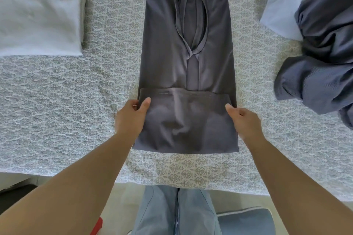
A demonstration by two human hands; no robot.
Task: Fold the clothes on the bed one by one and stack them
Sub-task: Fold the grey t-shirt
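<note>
- Bed (57,101) with a grey-white patterned cover fills the view; person stands at its near edge, jeans (175,213) visible below.
- Dark grey shirt (166,44) lies flat mid-bed, already narrowed into a long strip, sides folded in so the sleeves meet down the centre. Judged: laid lengthwise toward the person so it can be folded up in steps from the near end.
- Unfolded pile (322,59) of blue-grey clothes sits at right, well apart from the shirt, partly over a light blue pillow (278,5). Looks like the waiting stock.
- White folded item (38,23) at left, flat and squared; probably the start of the stack, cannot tell for sure what it is.
- Near end of the shirt is turned over onto itself, forming a flap (187,122) with its hem line facing away; some wrinkles in the middle.
- Left hand (131,118) grips the flap's left edge, thumb on top, fingers curled under.
- Right hand (242,122) grips the right edge the same way, thumb on top.
- Both hold opposite edges at matching height, likely to keep the fold square while carrying it further up.
- Step judged: crosswise fold under way, stacking not yet done.
</note>
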